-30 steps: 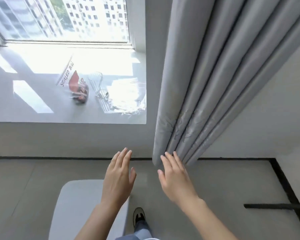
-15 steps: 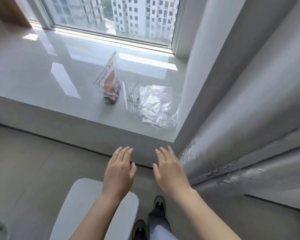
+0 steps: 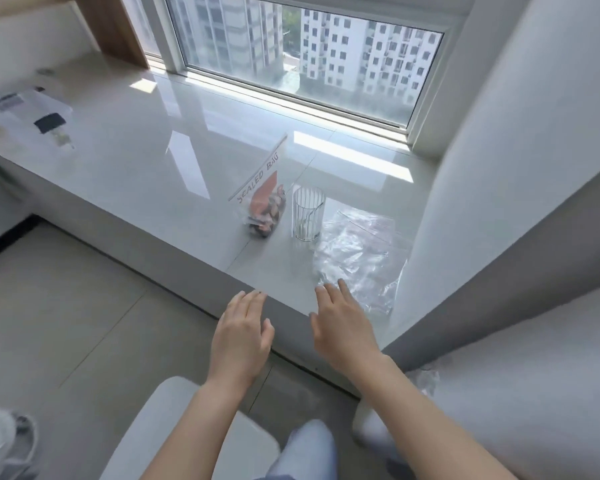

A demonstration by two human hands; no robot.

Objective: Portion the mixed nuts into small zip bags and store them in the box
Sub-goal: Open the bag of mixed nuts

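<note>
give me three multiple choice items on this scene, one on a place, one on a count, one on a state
1. Where does the ribbed glass stand?
A. between the nut bag and the pile of clear zip bags
B. on the floor
C. on the stool

2. How many glasses are on the sill?
A. three
B. one
C. none

3. What does the right hand hold?
A. the glass
B. the nut bag
C. nothing

Key: A, bag on its left and pile on its right; B, only one shows; C, fingers straight, like the left hand.
</note>
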